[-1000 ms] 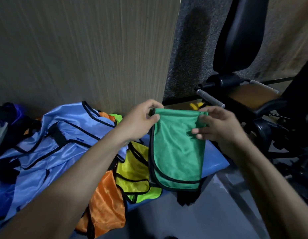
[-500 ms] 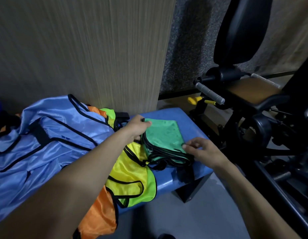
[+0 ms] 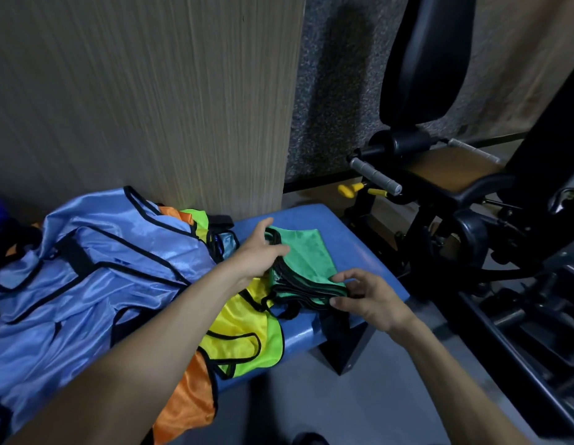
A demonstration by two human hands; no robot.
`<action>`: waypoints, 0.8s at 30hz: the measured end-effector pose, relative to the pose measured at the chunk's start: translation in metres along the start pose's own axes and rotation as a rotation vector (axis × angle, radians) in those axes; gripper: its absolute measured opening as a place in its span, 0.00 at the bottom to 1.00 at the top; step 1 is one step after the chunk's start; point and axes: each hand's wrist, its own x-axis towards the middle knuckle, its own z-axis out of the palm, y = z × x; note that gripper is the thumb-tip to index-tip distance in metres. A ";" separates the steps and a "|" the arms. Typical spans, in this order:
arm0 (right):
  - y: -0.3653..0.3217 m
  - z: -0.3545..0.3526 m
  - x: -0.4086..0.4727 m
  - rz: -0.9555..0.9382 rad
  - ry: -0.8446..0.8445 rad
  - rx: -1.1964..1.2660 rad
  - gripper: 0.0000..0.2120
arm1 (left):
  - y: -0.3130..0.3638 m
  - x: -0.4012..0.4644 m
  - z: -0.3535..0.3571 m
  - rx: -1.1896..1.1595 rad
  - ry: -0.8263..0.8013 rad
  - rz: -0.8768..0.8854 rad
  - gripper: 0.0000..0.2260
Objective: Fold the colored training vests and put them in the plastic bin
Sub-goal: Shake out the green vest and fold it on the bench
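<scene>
A folded green vest (image 3: 303,258) with black trim lies on the blue padded bench (image 3: 359,252), on top of a small stack of folded green vests. My left hand (image 3: 258,252) rests flat on its left edge with straight fingers. My right hand (image 3: 364,295) pinches the near right corner of the green stack between thumb and fingers. A yellow vest (image 3: 244,329), an orange vest (image 3: 186,403) and a large pile of light blue vests (image 3: 86,277) lie unfolded to the left. No plastic bin is in view.
A wood-grain wall panel (image 3: 144,91) stands right behind the bench. Black gym equipment with a padded backrest (image 3: 424,53) and a grey handle (image 3: 374,176) crowds the right side. Grey floor (image 3: 311,396) lies below the bench's front edge.
The green vest, held up in the air a second ago, now lies folded on the bench. My left hand has flattened onto it and my right hand has shifted to its near corner.
</scene>
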 end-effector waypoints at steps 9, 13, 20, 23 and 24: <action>0.005 -0.004 -0.001 -0.160 0.177 0.023 0.09 | -0.008 -0.003 0.008 0.170 0.009 -0.016 0.35; 0.008 -0.002 0.001 -0.120 0.222 0.074 0.08 | -0.004 -0.007 0.012 0.140 0.008 -0.063 0.34; 0.004 -0.005 -0.011 0.086 0.086 0.103 0.11 | -0.015 -0.030 0.002 0.697 0.027 0.126 0.25; -0.002 -0.014 -0.023 0.103 0.053 -0.010 0.10 | -0.014 -0.037 0.005 0.887 0.121 0.444 0.17; -0.003 -0.016 -0.028 0.095 0.050 -0.059 0.10 | -0.009 -0.041 0.009 0.833 0.075 0.520 0.15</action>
